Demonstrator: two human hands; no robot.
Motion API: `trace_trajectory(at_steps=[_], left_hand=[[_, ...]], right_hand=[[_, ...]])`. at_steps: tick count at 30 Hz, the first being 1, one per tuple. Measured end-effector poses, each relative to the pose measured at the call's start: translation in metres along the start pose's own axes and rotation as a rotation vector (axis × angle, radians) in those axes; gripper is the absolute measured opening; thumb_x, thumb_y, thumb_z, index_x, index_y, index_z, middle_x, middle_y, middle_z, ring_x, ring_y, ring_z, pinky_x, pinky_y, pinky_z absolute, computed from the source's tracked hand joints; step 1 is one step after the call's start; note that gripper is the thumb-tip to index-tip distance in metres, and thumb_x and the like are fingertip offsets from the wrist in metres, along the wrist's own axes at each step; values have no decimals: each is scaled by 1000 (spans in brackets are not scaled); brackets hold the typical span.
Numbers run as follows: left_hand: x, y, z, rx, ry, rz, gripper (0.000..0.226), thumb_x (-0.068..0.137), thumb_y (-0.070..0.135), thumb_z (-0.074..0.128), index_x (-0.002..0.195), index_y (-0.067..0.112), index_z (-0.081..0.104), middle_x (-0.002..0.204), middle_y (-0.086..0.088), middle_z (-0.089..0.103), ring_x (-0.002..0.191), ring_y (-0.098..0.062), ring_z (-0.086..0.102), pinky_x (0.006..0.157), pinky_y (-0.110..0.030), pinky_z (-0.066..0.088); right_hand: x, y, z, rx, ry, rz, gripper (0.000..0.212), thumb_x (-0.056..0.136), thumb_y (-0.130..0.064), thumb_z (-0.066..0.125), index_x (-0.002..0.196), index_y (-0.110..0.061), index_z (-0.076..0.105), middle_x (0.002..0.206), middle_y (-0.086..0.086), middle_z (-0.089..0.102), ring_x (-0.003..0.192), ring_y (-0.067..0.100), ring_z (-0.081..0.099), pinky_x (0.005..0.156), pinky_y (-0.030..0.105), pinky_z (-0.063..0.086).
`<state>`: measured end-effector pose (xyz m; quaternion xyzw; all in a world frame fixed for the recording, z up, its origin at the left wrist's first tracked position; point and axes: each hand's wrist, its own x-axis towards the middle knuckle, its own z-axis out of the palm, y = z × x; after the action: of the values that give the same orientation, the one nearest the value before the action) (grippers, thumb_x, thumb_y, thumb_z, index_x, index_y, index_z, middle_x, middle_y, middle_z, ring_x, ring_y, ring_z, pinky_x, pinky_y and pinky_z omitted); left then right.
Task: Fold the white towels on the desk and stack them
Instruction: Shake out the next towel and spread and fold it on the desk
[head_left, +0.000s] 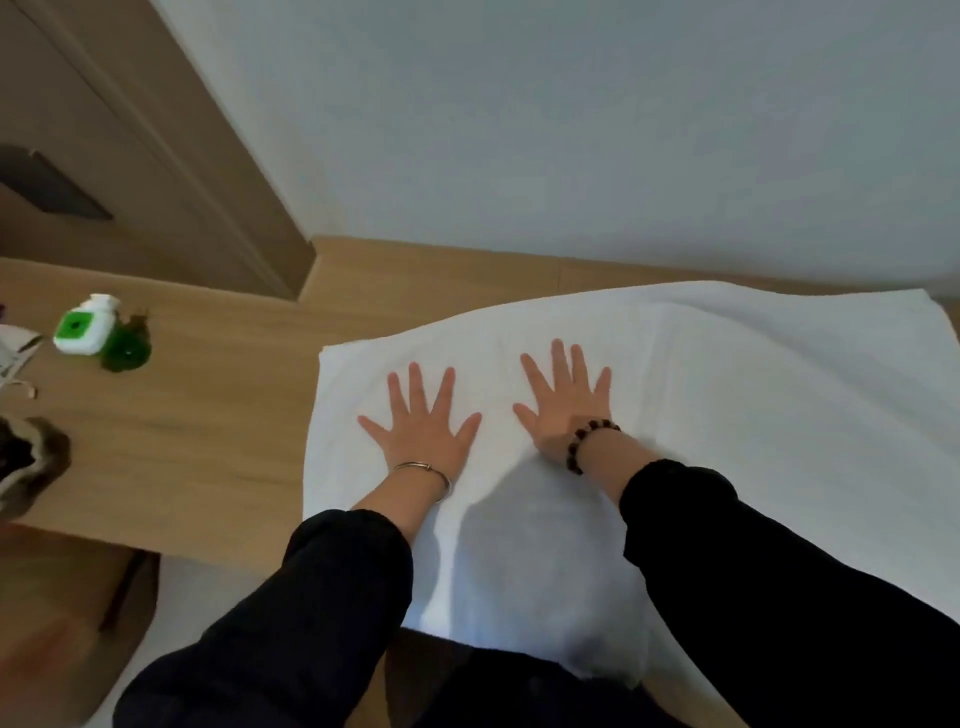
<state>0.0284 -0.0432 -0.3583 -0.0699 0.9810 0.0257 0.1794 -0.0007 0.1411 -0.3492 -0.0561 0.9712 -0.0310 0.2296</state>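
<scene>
A large white towel (727, 395) lies spread over the wooden desk (208, 426), and its near edge hangs over the desk's front. My left hand (423, 423) presses flat on the towel's left part with fingers spread; a thin bangle is on that wrist. My right hand (566, 400) lies flat on the towel a little to the right, fingers spread, with a dark bead bracelet at the wrist. Both arms wear black sleeves. I see no other towel.
A green bottle with a white cap (98, 332) stands at the desk's left. A dark and beige object (26, 462) sits at the left edge, with papers (13, 353) behind it. A wooden cabinet (130, 145) and a pale wall (571, 130) stand behind the desk.
</scene>
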Motion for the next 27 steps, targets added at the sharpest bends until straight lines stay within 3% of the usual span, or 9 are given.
trace_trajectory(at_steps=[5,13,19,22,24,27], left_hand=[[38,-6,-3,16,24,21,60,89,65,6,137,50,-26,154,6,-27,141,-23,-27,101,-71,-2],[129,-25,-35,88,96,159,55,93,57,7,142,50,-17,156,8,-20,143,-22,-20,104,-69,1],[182,-40,-56,154,155,259,54,91,56,0,142,50,-16,158,8,-15,144,-21,-16,106,-67,5],[185,-34,-65,167,122,246,52,97,52,7,144,48,-13,158,7,-15,145,-22,-13,107,-67,7],[169,-26,-66,154,110,188,51,100,45,10,147,42,-9,159,3,-12,145,-23,-10,109,-65,8],[129,-10,-63,77,135,148,53,101,32,22,150,31,3,159,-1,-6,145,-26,-7,111,-63,9]], right_hand=[[27,-12,-1,7,102,64,65,93,-61,13,148,-37,-12,157,4,-22,143,30,-20,106,66,-3],[84,-42,-17,29,236,203,64,92,-58,16,150,-34,-1,159,7,-9,145,32,-8,105,67,1],[123,-58,-32,55,208,237,65,93,-57,13,150,-33,-8,158,8,-17,144,33,-14,105,68,-4],[124,-52,-50,113,122,150,66,95,-56,20,151,-31,-5,157,6,-18,144,31,-17,108,64,-7],[108,-39,-62,287,66,78,63,97,-49,29,151,-28,5,159,4,-12,145,26,-11,112,57,-3],[64,-9,-69,476,252,88,55,97,-30,39,148,-18,23,159,6,4,145,21,4,115,49,6]])
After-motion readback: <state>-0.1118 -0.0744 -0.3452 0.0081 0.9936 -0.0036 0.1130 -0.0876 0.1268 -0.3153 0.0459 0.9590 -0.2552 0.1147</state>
